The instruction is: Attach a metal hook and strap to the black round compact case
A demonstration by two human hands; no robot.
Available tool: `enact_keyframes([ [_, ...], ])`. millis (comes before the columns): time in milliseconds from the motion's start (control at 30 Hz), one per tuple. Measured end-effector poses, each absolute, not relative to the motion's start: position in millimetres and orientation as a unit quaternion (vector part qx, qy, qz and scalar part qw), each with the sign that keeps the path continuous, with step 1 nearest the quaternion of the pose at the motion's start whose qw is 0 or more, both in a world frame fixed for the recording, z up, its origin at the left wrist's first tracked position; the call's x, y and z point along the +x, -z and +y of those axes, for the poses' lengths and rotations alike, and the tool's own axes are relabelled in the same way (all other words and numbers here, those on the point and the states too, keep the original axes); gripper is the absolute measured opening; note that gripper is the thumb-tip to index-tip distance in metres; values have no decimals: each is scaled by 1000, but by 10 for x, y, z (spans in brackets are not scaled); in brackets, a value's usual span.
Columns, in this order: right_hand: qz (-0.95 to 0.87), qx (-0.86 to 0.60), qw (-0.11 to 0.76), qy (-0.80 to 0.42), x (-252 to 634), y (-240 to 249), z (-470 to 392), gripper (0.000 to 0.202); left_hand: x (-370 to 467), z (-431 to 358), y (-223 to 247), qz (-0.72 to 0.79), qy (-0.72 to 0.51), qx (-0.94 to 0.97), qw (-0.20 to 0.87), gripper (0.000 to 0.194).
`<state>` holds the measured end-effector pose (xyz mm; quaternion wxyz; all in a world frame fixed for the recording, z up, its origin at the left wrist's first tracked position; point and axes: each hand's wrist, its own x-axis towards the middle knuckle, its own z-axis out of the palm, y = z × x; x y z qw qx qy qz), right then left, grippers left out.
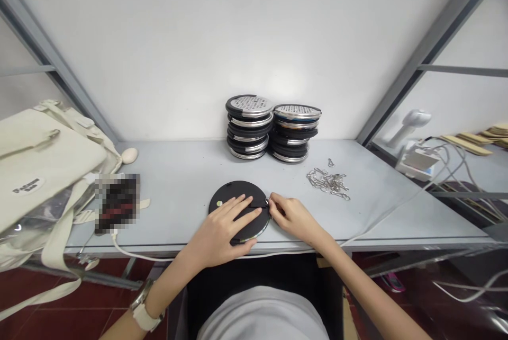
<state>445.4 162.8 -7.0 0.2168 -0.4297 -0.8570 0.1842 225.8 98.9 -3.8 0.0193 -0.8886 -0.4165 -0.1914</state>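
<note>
Black disc [240, 187] under your spread left hand [225, 227]; your right hand [290, 215] pinching metal piece [267, 200] at disc's right edge, seemingly unfinished; clip pile [334, 185] right of disc; stacks [249, 131] behind, finished or waiting unclear

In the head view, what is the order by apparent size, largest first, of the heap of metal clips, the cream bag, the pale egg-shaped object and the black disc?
1. Cream bag
2. Black disc, partly covered
3. Heap of metal clips
4. Pale egg-shaped object

White top [264, 314], pale-strapped wristwatch [143, 309]
</note>
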Motion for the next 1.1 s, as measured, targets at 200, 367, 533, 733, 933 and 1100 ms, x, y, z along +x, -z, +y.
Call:
enact_keyframes([
  [200,-857,-430,219,-181,4457,70,1631,26,2258,988,36,-417,194,-888,24,58],
  [367,-858,-427,221,-182,4460,68,1627,29,2258,987,31,-411,202,-889,23,58],
  [533,-858,-426,223,-180,4463,68,1628,31,2257,987,27,-412,201,-889,23,57],
  [733,-859,-423,222,-185,4464,85,1640,31,2253,991,26,-411,201,-889,23,58],
  [933,-858,-425,223,-181,4462,85,1637,31,2258,990,31,-413,203,-888,24,58],
  [1100,-859,-425,222,-176,4462,93,1640,31,2257,991,36,-411,205,-888,25,59],
])
